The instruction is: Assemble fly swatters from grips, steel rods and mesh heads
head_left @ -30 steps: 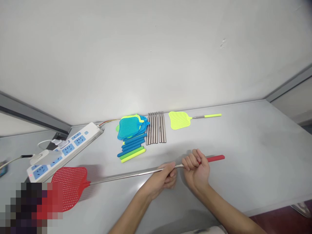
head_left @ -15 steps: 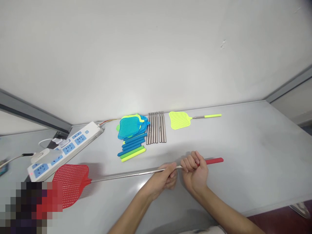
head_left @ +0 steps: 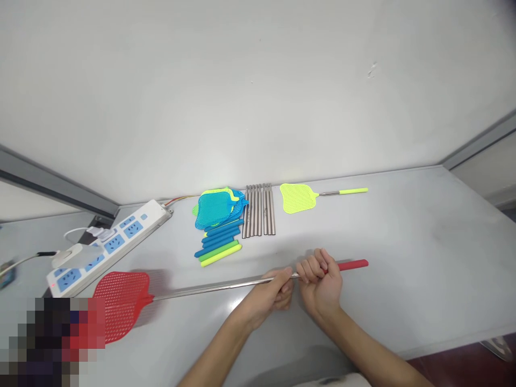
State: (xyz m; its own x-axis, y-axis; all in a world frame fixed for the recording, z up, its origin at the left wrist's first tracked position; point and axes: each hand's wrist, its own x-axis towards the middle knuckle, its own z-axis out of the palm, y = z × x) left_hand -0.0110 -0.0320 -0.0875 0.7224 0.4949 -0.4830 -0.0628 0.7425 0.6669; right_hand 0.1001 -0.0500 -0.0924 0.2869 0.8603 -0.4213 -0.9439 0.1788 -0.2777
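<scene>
A red fly swatter stretches across the front of the table, its metal rod extended. My left hand is closed around the rod near the handle. Close beside it, my right hand grips the joint of rod and red handle, whose end sticks out to the right. Behind the hands lie several bare metal rods side by side. To their left are stacked blue and yellow-green swatter heads, with several blue, green and yellow handles in front. A yellow swatter with a short rod lies at the back right.
A white power strip with plugs and cables lies along the left side. The wall rises directly behind the table. A pixelated patch hides the lower left corner. A shoe shows on the floor at lower right.
The red swatter's head has moved slightly to the right, and my right hand has shifted a little left toward my left hand. Both hands keep their hold.
</scene>
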